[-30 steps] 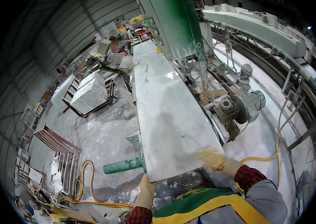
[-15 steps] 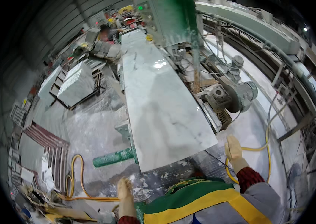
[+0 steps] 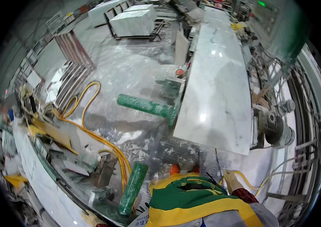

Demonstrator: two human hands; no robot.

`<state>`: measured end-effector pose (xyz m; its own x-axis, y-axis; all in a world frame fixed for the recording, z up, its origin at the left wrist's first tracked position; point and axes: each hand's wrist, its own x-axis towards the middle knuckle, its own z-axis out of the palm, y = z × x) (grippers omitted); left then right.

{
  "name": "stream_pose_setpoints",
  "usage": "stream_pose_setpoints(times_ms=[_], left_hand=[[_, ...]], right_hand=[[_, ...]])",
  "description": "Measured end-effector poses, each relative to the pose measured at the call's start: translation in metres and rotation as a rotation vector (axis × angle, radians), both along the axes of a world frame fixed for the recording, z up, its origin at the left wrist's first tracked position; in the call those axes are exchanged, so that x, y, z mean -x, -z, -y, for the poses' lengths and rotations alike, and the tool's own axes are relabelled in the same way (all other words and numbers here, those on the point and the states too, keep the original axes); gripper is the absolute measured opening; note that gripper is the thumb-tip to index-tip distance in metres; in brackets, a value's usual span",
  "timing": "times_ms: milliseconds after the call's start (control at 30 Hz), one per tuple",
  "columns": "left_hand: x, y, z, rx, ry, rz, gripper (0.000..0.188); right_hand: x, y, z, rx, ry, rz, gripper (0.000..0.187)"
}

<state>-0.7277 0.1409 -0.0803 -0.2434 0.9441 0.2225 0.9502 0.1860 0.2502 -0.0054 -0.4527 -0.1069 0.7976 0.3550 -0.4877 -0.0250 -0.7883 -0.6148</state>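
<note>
Both hands off the marble slab

I see the marble slab [image 3: 216, 83] running lengthwise toward the upper right, its near edge above my gloved right hand [image 3: 231, 181], loosely open and nearer. My left hand [image 3: 91, 218], lower left, grips nothing I can make out.

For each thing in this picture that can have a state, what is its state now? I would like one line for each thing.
marble slab: lying flat on the machine bed, wet and glossy, no hand on it
right hand: gloved, off the slab, holding nothing
left hand: gloved, at the lower edge, grip hidden
green roller: lying level, sticking out from the bed
yellow hose: lying loose on the wet floor
green light: lit
</note>
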Motion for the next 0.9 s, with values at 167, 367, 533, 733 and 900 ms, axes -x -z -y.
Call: stream_pose_setpoints(times_ms=[167, 367, 533, 733, 900], left_hand=[[-0.105, -0.059, 0.081, 0.079, 0.099, -0.276, 0.058], [-0.114, -0.048, 0.093, 0.033, -0.113, -0.316, 0.058], [-0.041, -0.015, 0.103, -0.266, 0.078, -0.082, 0.041], [-0.034, -0.033, 0.131, -0.092, -0.06, -0.275, 0.045], [-0.036, -0.032, 0.133, -0.151, -0.002, -0.266, 0.049]], right_hand=[[-0.058, 0.039, -0.043, 0.025, -0.003, -0.021, 0.065], [-0.042, -0.042, -0.182, 0.052, -0.341, 0.049, 0.058], [-0.032, -0.036, -0.188, -0.016, -0.562, 0.018, 0.059], [0.009, -0.018, -0.098, 0.055, -0.495, 0.068, 0.069], [0.083, 0.028, 0.003, 0.309, -0.253, -0.117, 0.061]])
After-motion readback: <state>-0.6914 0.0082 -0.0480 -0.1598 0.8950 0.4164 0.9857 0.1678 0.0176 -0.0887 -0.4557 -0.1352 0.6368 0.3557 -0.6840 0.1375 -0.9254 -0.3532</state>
